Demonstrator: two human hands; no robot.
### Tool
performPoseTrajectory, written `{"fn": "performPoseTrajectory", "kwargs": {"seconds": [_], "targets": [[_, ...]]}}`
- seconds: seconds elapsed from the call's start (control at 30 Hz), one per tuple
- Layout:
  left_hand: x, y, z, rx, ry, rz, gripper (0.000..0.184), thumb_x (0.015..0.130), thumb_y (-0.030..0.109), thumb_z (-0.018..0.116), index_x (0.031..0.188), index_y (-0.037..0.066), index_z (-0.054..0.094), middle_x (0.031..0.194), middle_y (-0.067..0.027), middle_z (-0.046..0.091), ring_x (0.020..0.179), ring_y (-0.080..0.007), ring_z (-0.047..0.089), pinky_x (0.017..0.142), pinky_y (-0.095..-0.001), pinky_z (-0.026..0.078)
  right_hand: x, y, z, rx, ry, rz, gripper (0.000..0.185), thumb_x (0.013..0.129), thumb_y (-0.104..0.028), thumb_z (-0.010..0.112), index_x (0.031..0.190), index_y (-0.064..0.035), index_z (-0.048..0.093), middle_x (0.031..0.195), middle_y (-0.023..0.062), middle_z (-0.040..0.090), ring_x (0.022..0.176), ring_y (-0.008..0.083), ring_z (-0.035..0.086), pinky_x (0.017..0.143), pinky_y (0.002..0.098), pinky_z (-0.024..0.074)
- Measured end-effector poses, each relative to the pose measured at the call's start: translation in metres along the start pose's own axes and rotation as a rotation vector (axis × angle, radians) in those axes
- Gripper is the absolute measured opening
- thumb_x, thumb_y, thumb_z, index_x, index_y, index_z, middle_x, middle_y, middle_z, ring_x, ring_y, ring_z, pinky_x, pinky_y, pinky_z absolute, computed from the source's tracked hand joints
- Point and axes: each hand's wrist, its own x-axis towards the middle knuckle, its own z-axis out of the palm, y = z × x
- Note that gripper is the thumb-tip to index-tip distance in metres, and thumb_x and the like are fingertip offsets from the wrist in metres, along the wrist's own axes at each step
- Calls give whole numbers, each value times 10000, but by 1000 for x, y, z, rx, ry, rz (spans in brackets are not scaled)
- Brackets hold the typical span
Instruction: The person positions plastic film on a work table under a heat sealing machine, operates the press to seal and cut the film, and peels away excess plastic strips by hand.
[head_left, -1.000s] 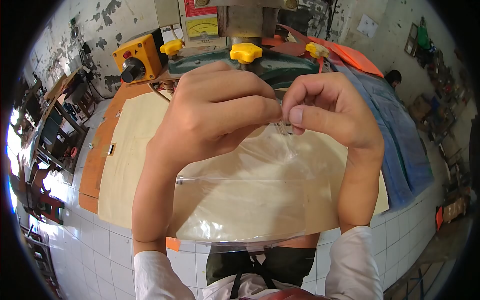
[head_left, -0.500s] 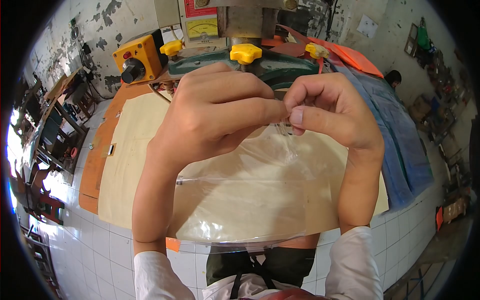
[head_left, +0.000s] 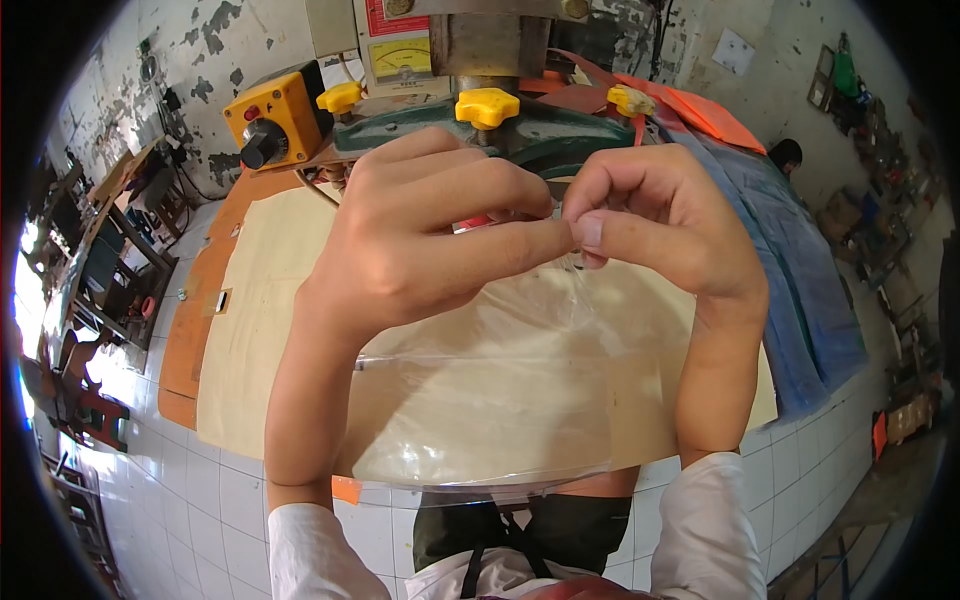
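A clear plastic sheet [head_left: 480,400] lies over the beige surface in front of me, and its far part rises in creases to my fingertips. My right hand [head_left: 665,225] is closed, thumb against fingers, pinching the gathered plastic. My left hand [head_left: 425,230] meets it from the left, with its index finger stretched to the right thumb tip. The left thumb is hidden behind the hand, and the left fingers appear closed on the same gathered plastic. The exact edge or seam between the fingertips is too small to make out.
Beyond my hands stands a machine with a dark green clamp frame [head_left: 400,130] and yellow star knobs [head_left: 487,107]. A yellow control box [head_left: 270,120] with a black dial is at the left. Blue sheet material [head_left: 800,290] and orange pieces [head_left: 690,110] lie at the right.
My left hand's fingers have spread a little apart, and a red patch now shows between them. My right hand stays nearly in place; the plastic sheet has hardly moved.
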Motion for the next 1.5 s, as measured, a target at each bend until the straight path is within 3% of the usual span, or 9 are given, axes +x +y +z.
{"fn": "performPoseTrajectory", "kwargs": {"seconds": [0.3, 0.4, 0.47, 0.5, 0.67, 0.83, 1.1, 1.27, 1.5], "targets": [[-3, -1, 2, 2, 31, -3, 170, 668, 86, 793, 834, 93, 760, 808, -39, 698, 604, -152, 584, 510, -272, 428, -1, -6, 4, -53, 47, 29, 142, 869, -128, 674, 896, 11, 670, 820, 47, 657, 706, 89, 613, 624, 226, 489], [0, 5, 4, -114, 8, -167, 127, 740, 77, 795, 857, 57, 748, 816, -66, 705, 626, -187, 622, 554, -277, 470, -4, -10, -3, -68, 25, 38, 115, 884, -95, 662, 913, 15, 677, 828, 38, 668, 721, 82, 613, 641, 225, 490], [0, 11, 3, -386, -93, -512, 108, 817, 85, 767, 879, 4, 730, 798, -86, 706, 655, -197, 650, 599, -273, 499, -8, -12, -9, -58, -1, 24, 84, 905, -46, 646, 936, 23, 682, 846, 30, 680, 750, 80, 614, 678, 231, 496], [0, 12, 2, -384, -91, -513, 108, 817, 85, 767, 879, 4, 730, 798, -86, 706, 655, -197, 650, 599, -273, 499, -9, -14, -12, -75, 0, 38, 84, 907, -50, 647, 935, 20, 683, 844, 26, 677, 749, 77, 611, 672, 230, 493], [4, 16, -10, -526, -260, -824, 129, 887, 98, 706, 883, -30, 708, 720, -66, 684, 640, -101, 622, 600, -249, 490, -11, -10, -16, -104, 22, 30, 98, 917, -74, 644, 927, 17, 679, 826, 18, 670, 748, 70, 607, 655, 224, 479], [6, 22, -9, -447, -266, -817, 109, 888, 89, 705, 867, -18, 706, 686, -50, 663, 572, -71, 551, 523, -232, 429, -10, 1, -14, -479, 86, -120, 133, 921, -109, 672, 959, 19, 679, 807, 22, 671, 731, 72, 597, 662, 237, 478], [11, 27, -9, -440, -274, -731, 93, 878, 85, 724, 853, -3, 709, 668, -32, 647, 548, -54, 517, 498, -214, 399, -11, -12, -3, -613, 91, -103, 120, 859, -85, 708, 892, 21, 665, 800, 26, 651, 715, 99, 582, 684, 249, 477], [6, 24, -12, -597, -281, -928, 114, 891, 92, 712, 862, -18, 703, 662, -35, 646, 567, -41, 541, 508, -212, 418, -24, -17, -19, -567, 169, -111, 108, 855, -77, 703, 859, 23, 663, 718, 27, 643, 670, 84, 577, 631, 246, 461], [13, 27, -14, -540, -379, -916, 107, 915, 64, 670, 870, -32, 687, 687, -32, 653, 609, -45, 564, 535, -209, 443, -28, -20, -12, -659, 165, -143, 136, 824, -96, 720, 853, 18, 653, 741, 46, 642, 663, 113, 583, 637, 256, 471]]}}
